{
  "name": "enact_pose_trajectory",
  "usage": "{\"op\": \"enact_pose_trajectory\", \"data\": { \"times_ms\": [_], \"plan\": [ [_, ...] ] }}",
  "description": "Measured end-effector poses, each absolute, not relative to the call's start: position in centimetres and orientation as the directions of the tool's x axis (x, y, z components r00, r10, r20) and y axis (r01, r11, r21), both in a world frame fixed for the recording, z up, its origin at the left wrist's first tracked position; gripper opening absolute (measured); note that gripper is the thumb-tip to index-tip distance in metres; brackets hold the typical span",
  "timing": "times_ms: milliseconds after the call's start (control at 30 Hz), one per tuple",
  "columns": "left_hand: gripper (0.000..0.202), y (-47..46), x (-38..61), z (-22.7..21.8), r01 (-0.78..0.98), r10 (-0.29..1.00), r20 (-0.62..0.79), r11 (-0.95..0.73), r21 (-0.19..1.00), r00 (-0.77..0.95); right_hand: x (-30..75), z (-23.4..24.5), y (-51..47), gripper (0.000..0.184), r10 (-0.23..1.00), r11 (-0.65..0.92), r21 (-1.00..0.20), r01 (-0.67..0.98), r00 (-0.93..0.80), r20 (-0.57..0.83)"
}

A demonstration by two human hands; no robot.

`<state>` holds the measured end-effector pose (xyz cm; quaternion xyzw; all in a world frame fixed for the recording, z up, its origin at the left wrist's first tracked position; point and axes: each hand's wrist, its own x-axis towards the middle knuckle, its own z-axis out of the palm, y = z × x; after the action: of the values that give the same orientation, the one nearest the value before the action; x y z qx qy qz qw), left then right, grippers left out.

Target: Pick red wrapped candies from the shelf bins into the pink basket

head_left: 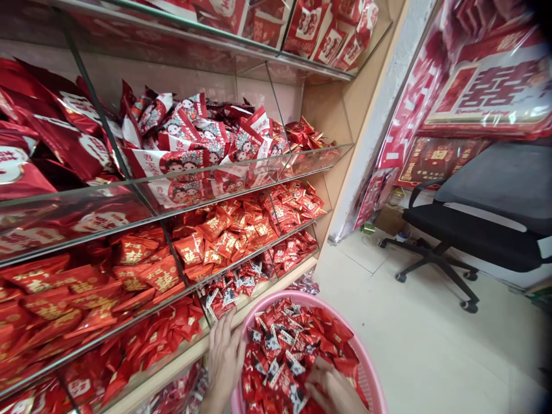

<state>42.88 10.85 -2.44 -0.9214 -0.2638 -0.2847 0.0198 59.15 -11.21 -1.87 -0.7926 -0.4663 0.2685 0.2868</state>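
A pink plastic basket (374, 368) stands in front of the shelves, heaped with small red wrapped candy packets (280, 339), some with black-and-white prints. My right hand (332, 385) reaches into the heap from the lower right, its fingers curled down among the packets. What lies between those fingertips is hidden. My left hand (226, 351) rests at the wooden shelf edge beside the basket's left rim, fingers stretched out and holding nothing. Just beyond its fingertips, similar red, black and white packets (228, 293) lie in a low shelf compartment.
Glass-divided shelves hold orange-red packets (233, 230), red-and-white snack bags (185, 138) and larger dark red bags (64, 121). A wooden side panel (345, 167) ends the unit. To the right are a wheeled office chair (470, 224), hanging red decorations (495, 86) and tiled floor (414, 351).
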Motion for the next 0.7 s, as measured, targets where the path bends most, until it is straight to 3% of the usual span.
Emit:
{"op": "enact_pose_trajectory", "data": {
  "times_ms": [133,300,367,433,467,500,533,567,700],
  "plan": [
    [0.028,10.9,42.8,-2.6,0.499,0.474,0.54,-0.859,0.112,0.696,59.9,0.8,-9.8,0.034,0.9,-0.387,-0.59,0.709,0.43,-0.073],
    [0.026,11.1,42.8,-3.0,0.499,0.463,0.551,-0.862,0.096,0.694,61.8,5.1,-4.5,0.027,0.898,-0.297,-0.573,0.763,0.428,0.104],
    [0.027,11.2,42.7,-3.1,0.496,0.456,0.553,-0.864,0.087,0.697,62.5,5.9,-1.1,0.023,0.886,-0.265,-0.627,0.733,0.441,0.14],
    [0.029,11.3,42.7,-3.1,0.492,0.447,0.557,-0.867,0.078,0.7,63.0,6.2,2.7,0.017,0.853,-0.244,-0.786,0.568,0.512,0.105],
    [0.03,11.3,42.7,-3.1,0.49,0.443,0.56,-0.868,0.075,0.7,63.1,6.2,4.6,0.014,0.826,-0.25,-0.889,0.384,0.563,0.011],
    [0.031,11.4,42.7,-3.1,0.49,0.442,0.562,-0.869,0.074,0.699,63.3,6.1,6.4,0.012,0.789,-0.285,-0.953,0.101,0.589,-0.174],
    [0.032,11.4,42.7,-3.1,0.489,0.441,0.563,-0.869,0.073,0.699,63.3,6.0,8.0,0.009,0.744,-0.308,-0.935,-0.174,0.569,-0.351],
    [0.032,11.4,42.7,-3.0,0.49,0.442,0.563,-0.869,0.074,0.699,63.4,5.8,9.4,0.009,0.726,-0.319,-0.903,-0.287,0.539,-0.428],
    [0.031,11.4,42.6,-2.9,0.487,0.431,0.581,-0.871,0.066,0.691,63.2,4.7,12.8,0.018,0.674,-0.311,-0.823,-0.476,0.5,-0.544]
  ]
}}
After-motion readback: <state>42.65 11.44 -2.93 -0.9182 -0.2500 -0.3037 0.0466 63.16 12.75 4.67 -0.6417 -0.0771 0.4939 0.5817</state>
